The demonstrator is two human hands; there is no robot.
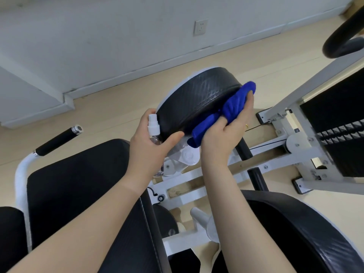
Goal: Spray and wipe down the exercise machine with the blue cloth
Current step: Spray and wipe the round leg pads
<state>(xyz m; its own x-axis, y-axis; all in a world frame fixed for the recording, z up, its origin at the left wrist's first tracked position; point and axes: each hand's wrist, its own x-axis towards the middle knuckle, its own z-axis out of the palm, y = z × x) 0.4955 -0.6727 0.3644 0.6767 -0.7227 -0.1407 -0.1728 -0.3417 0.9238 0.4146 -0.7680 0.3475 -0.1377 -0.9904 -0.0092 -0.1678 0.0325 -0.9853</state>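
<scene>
A round black pad (pixel 197 99) of the white-framed exercise machine (pixel 279 107) stands tilted in the middle of the view. My right hand (pixel 226 131) presses a bunched blue cloth (pixel 232 109) against the pad's right edge. My left hand (pixel 151 138) holds a small clear spray bottle with a white nozzle (pixel 153 127) upright, with its thumb resting on the pad's lower left edge. The bottle's lower part is hidden behind my fingers.
A black seat cushion (pixel 78 186) lies below my left arm, and another round black pad (pixel 307 229) sits at lower right. A black handle grip (pixel 59 139) sticks out at left. The weight stack (pixel 338 123) stands at right. Wall and socket (pixel 200 27) lie behind.
</scene>
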